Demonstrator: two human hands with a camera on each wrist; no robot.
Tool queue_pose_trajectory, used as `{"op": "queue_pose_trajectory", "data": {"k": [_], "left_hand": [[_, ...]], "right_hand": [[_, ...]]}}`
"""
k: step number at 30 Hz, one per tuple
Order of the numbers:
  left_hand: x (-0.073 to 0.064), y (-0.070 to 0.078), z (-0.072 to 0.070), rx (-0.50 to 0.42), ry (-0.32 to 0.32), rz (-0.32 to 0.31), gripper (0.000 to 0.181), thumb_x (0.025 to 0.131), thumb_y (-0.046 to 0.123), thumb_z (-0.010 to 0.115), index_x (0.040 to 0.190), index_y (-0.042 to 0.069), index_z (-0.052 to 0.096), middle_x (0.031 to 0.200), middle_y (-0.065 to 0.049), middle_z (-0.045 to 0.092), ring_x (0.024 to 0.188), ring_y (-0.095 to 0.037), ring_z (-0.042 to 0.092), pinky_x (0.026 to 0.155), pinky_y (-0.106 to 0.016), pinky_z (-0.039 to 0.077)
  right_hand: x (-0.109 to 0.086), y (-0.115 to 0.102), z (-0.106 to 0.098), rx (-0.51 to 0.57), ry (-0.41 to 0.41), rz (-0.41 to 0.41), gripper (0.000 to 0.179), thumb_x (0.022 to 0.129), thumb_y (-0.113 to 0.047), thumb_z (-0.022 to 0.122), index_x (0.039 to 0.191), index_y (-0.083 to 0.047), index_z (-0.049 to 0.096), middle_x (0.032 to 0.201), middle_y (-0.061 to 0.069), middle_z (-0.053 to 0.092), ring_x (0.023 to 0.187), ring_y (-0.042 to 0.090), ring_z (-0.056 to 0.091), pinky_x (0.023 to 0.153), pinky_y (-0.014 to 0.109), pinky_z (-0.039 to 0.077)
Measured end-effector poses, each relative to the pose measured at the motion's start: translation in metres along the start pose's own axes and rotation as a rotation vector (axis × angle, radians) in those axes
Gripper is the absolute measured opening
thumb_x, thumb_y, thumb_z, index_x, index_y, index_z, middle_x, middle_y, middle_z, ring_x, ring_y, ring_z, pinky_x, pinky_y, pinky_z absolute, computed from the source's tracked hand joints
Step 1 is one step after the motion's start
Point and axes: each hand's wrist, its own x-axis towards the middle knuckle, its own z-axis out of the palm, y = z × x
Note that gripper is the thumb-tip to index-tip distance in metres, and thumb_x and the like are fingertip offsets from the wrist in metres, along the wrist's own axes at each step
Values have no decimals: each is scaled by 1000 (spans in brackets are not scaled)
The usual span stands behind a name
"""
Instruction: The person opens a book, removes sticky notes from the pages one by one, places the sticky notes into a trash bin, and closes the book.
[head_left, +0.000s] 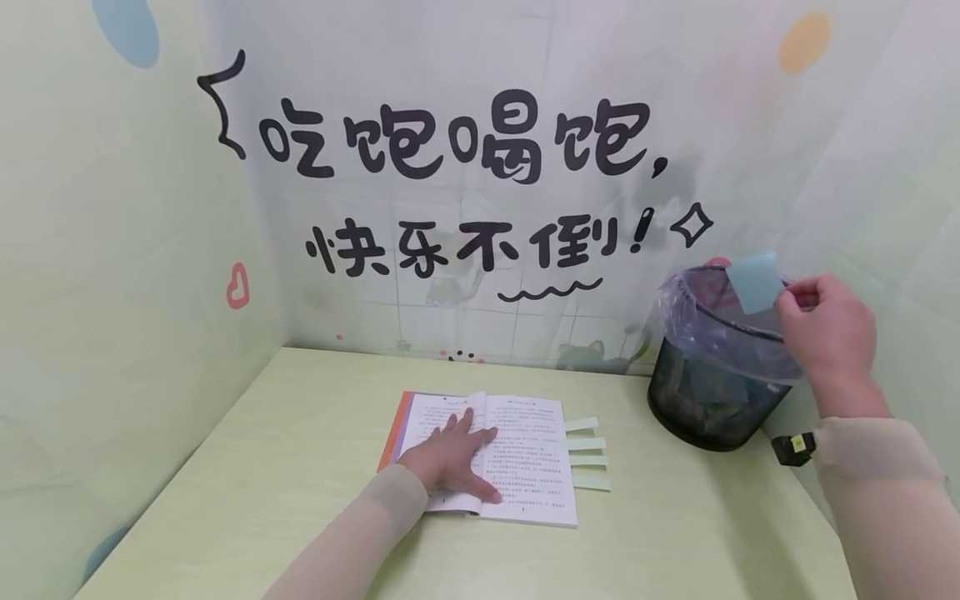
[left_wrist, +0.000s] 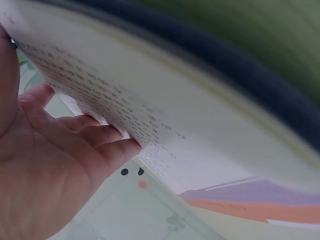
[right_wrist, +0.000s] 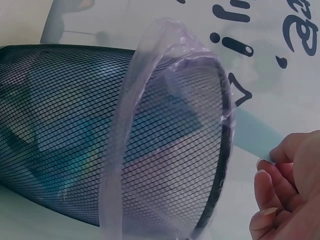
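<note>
An open book [head_left: 525, 458] lies on the table, its printed pages facing up. My left hand [head_left: 453, 454] rests on it near the spine with fingers spread. In the left wrist view the straight fingers [left_wrist: 117, 150] press against the printed page [left_wrist: 150, 115]. My right hand [head_left: 832, 329] is raised at the bin's rim and pinches a light blue sticky note [head_left: 753, 283] by its edge, between thumb and forefinger. The note hangs over the mouth of a black mesh trash bin [head_left: 712, 408]. In the right wrist view the note [right_wrist: 252, 132] is partly hidden behind the rim.
A clear plastic liner [head_left: 686, 321] is folded over the bin's rim. Blue pieces [right_wrist: 165, 130] show through the mesh. Several pale green tabs [head_left: 588, 444] stick out from the book's right edge. Printed fabric walls [head_left: 480, 50] enclose the table [head_left: 255, 500].
</note>
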Motion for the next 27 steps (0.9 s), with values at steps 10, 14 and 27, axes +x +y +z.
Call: {"op": "queue_pose_trajectory", "data": {"k": [10, 14, 27], "left_hand": [[-1, 1, 1, 9, -1, -8, 109, 77, 59, 97, 169, 28, 46, 185, -17, 15, 171, -46, 12, 137, -66, 20], [0, 1, 0, 8, -2, -7, 109, 77, 58, 97, 169, 27, 46, 185, -17, 14, 171, -46, 12, 137, -67, 20], [-1, 2, 0, -8, -7, -18, 110, 77, 58, 97, 169, 29, 45, 186, -16, 12, 172, -45, 10, 137, -67, 19]], "right_hand": [[2, 17, -3, -63, -97, 46, 53, 113, -32, 46, 141, 11, 57, 134, 36, 62, 108, 49, 58, 67, 38, 47], [2, 19, -2, -76, -89, 30, 53, 112, -34, 46, 140, 8, 60, 134, 34, 65, 110, 49, 58, 70, 41, 46], [-27, -20, 32, 2, 46, -262, 39, 108, -28, 56, 122, 4, 73, 113, 26, 75, 92, 37, 67, 74, 38, 48]]}}
